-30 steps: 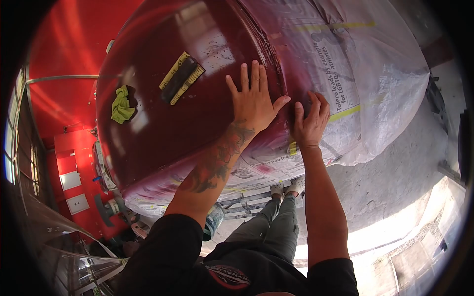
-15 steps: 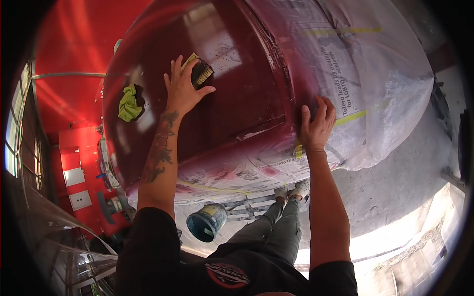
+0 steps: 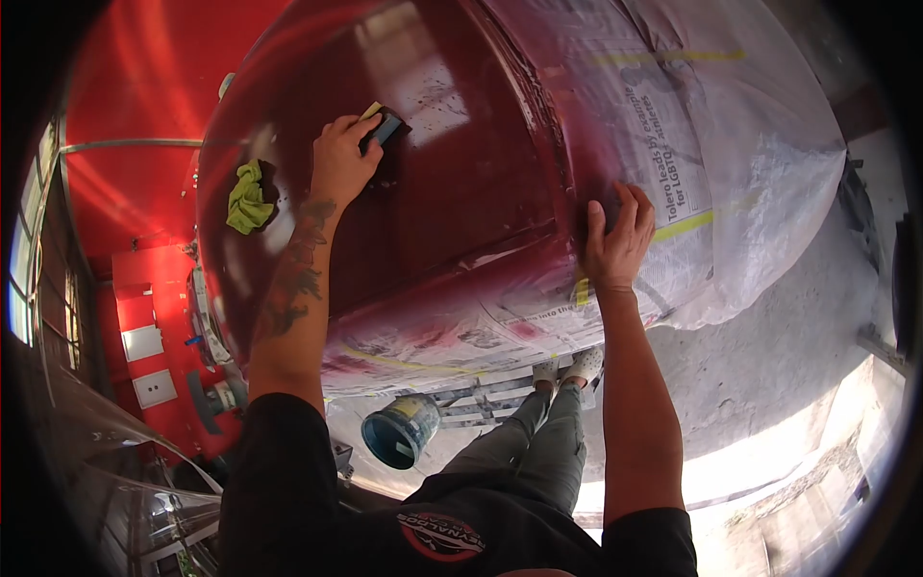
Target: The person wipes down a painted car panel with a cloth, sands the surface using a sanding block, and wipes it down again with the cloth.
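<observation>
A dark red glossy car panel (image 3: 452, 183) fills the middle of the view. On its left part, my left hand (image 3: 343, 159) is closed around a small block (image 3: 384, 129), whose blue-grey side and a yellow edge show past my fingers. My right hand (image 3: 620, 238) rests on the masked edge of the panel, fingers bent and a little apart, with nothing seen in it. To the left of my left hand lies a crumpled yellow-green cloth (image 3: 250, 199). Water drops dot the panel beyond the block.
Newspaper (image 3: 663, 159), yellow tape (image 3: 683, 226) and clear plastic sheeting (image 3: 769, 192) cover the right side and near edge. Below stands a bucket (image 3: 400, 433) on the floor, near my feet. A red surface (image 3: 125, 87) is at the left, with plastic sheeting below.
My left hand has moved left from the panel's right part to the block, closed on it and turned it so that its blue-grey side shows. My right hand has stayed at the masked edge.
</observation>
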The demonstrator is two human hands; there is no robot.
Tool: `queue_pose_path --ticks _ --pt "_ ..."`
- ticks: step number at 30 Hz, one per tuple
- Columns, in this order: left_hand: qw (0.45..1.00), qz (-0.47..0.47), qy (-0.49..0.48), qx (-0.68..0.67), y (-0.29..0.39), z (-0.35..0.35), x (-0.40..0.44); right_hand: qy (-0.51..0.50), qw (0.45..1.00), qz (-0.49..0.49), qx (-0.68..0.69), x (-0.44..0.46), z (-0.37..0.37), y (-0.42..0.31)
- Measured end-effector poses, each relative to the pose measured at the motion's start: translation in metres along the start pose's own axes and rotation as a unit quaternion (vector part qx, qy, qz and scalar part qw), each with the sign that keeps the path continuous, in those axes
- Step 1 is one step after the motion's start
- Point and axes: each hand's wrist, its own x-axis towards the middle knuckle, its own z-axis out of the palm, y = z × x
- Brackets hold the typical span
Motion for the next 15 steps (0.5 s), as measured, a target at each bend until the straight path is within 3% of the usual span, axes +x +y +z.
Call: queue_pose_path --ticks 2,3,6,9,15 --pt "0.984 -0.077 0.029 -0.157 0.014 0.003 -0.005 0.003 1.0 -0.006 0.001 0.0 0.0 0.0" --pt "0.984 -0.074 0.027 -0.157 0.014 0.007 -0.004 0.004 1.0 -0.004 0.0 0.0 -0.001 0.0" --pt "0.979 -0.037 0.083 -0.184 0.026 0.01 0.001 0.003 1.0 -0.003 -0.005 0.001 -0.001 0.0" --pt "0.979 0.125 0.091 -0.132 0.077 0.009 0.009 0.007 1.0 -0.006 -0.005 0.001 -0.001 -0.001" --pt "0.97 0.156 0.087 -0.162 0.125 0.021 0.05 0.013 1.0 -0.002 -0.007 0.001 0.0 -0.001"
